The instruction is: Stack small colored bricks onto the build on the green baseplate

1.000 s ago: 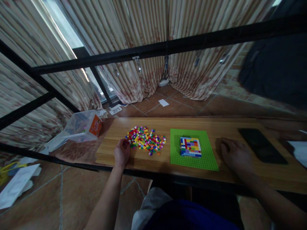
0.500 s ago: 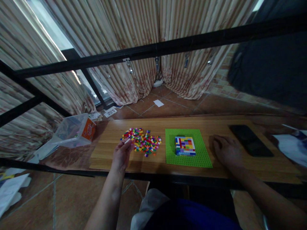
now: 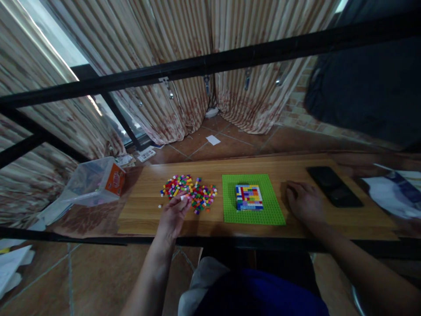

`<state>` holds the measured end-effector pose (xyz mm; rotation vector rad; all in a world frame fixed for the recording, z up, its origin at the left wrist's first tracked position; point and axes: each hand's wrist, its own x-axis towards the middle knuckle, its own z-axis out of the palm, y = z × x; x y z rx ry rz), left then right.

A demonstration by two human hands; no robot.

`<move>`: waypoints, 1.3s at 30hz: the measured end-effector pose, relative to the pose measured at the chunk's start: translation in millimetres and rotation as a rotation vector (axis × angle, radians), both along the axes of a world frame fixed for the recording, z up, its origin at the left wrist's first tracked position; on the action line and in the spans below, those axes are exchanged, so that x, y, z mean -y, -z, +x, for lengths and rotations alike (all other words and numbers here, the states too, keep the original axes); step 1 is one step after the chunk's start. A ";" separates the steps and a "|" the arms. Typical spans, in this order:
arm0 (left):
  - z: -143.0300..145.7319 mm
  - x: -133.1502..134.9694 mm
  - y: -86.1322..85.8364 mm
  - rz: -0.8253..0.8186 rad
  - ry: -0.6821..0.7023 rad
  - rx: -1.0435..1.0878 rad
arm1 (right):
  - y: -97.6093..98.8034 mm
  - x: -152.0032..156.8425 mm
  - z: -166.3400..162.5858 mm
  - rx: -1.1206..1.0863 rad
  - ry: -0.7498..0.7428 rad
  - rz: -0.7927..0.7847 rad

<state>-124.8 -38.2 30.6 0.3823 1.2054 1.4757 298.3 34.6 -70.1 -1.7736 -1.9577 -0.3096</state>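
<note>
My left hand [image 3: 174, 215] is closed in a pinch on a small white building brick [image 3: 184, 197], held over the near edge of a pile of loose coloured bricks [image 3: 204, 195]. A green baseplate [image 3: 230, 210] lies right of the pile. On it stands a low square block of joined bricks [image 3: 250, 197] in many colours, with white and blue along its near side. My right hand [image 3: 305, 202] rests on the wooden table to the right of the baseplate, its fingers curled down; whether anything is under them is hidden.
A black phone [image 3: 334, 186] lies beyond my right hand. A clear plastic tub [image 3: 88, 182] with an orange label stands off the table's left end. One white brick [image 3: 160, 206] sits apart from the pile. A dark metal bar [image 3: 184, 69] crosses beyond the table.
My left hand has moved right along the pile's near side, keeping the white brick. A stray white brick now shows left of it. My right hand stays resting; the view has shifted slightly.
</note>
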 end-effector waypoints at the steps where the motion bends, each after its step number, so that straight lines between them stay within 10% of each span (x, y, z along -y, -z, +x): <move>1: 1.5 0.3 0.8 -0.002 0.012 -0.005 | -0.3 0.2 -0.3 -0.003 0.002 -0.002; 16: 21.5 14.9 14.3 -0.020 0.161 -0.028 | 2.0 0.1 3.4 0.015 -0.025 0.002; 39: 25.0 3.3 24.1 0.006 -0.038 -0.198 | 4.9 -1.3 7.4 0.004 -0.024 -0.004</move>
